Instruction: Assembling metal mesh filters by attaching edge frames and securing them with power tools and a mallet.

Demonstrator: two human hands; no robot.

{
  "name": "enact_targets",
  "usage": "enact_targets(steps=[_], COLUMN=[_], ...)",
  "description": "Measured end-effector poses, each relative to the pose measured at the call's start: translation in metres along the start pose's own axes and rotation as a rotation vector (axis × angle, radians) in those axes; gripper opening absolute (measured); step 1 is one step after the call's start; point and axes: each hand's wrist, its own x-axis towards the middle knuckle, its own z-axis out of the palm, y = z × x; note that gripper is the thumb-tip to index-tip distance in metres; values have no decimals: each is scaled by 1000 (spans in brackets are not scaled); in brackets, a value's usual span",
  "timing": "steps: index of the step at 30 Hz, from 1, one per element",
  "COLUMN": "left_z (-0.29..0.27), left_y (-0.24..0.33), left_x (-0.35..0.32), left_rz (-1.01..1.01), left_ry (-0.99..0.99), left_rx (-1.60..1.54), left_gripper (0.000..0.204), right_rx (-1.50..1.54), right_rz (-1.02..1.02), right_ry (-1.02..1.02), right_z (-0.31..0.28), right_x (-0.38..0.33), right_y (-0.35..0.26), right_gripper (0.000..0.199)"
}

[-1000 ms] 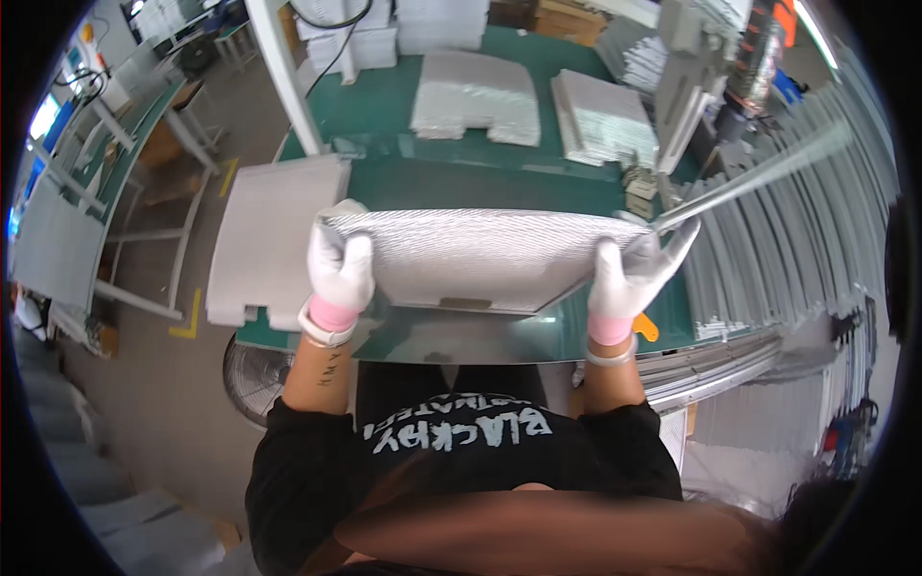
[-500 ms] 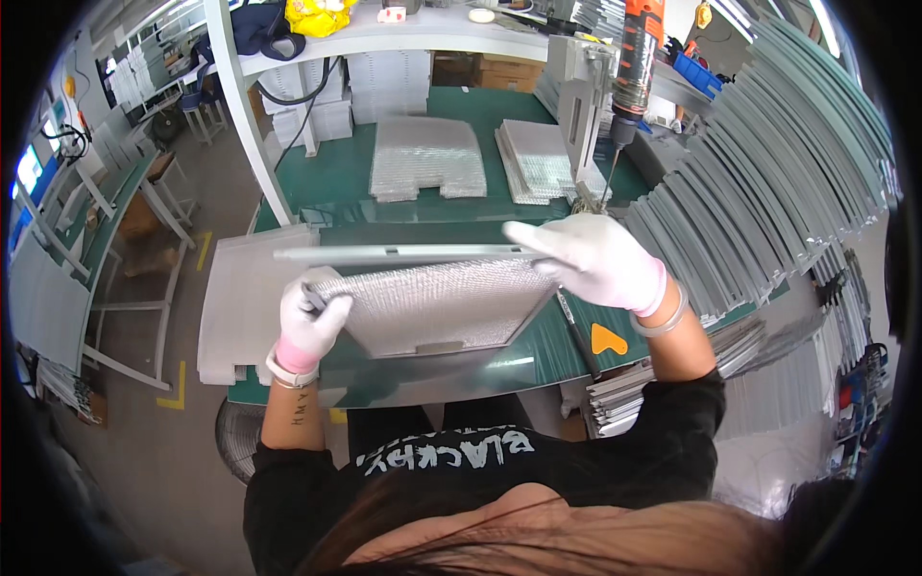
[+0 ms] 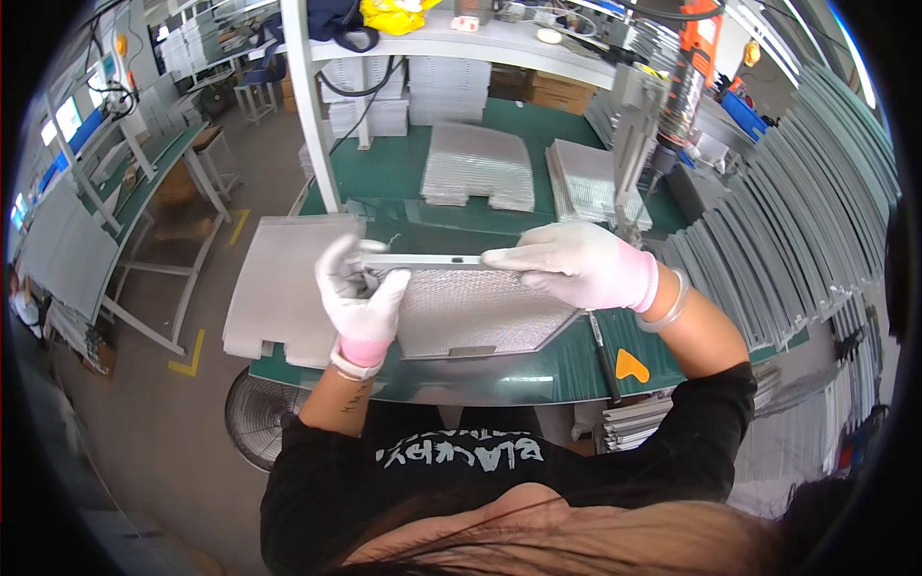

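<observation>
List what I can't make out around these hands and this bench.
Left hand: whether it grips the pale strip; blurred, head view.
Mesh panel: far edge hidden behind the strip and right hand, head view.
Floor fan: partly covered by the green bench, head view.

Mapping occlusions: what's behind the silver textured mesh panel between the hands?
Visible beyond the silver textured mesh panel: green tabletop, a pale notched sheet stack and a pale rectangular sheet stack to its right. The tabletop directly behind the panel is covered, so unseen.
</observation>
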Motion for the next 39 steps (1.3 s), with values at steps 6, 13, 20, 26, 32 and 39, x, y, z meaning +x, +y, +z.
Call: enact_targets(steps=[6, 13, 20, 26, 32, 39], left_z=[3, -9, -15, -33, 20, 142], left_y=[-23, -21, -35, -53, 58, 10], left_x=[8, 13, 9, 9, 94, 38], left_rz=[260, 416, 183, 136, 596, 981], left_ry=[95, 6, -90, -22, -648, -1452], left_rx=[190, 570, 95, 321, 660, 668], left_gripper=[59, 40, 34, 33, 19, 18], right_rx=[23, -1, 21, -592, -549, -350], right_rz=[120, 125, 148, -91, 1311, 1617], right_ry=[-25, -1, -31, 459, 90, -34], right_z=[-1, 1, -1, 15, 154, 216], right_x=[4, 6, 5, -40, -197, -265], right_y=[-1, 0, -6, -14, 15, 21], right_gripper=[57, 56, 54, 42, 50, 50])
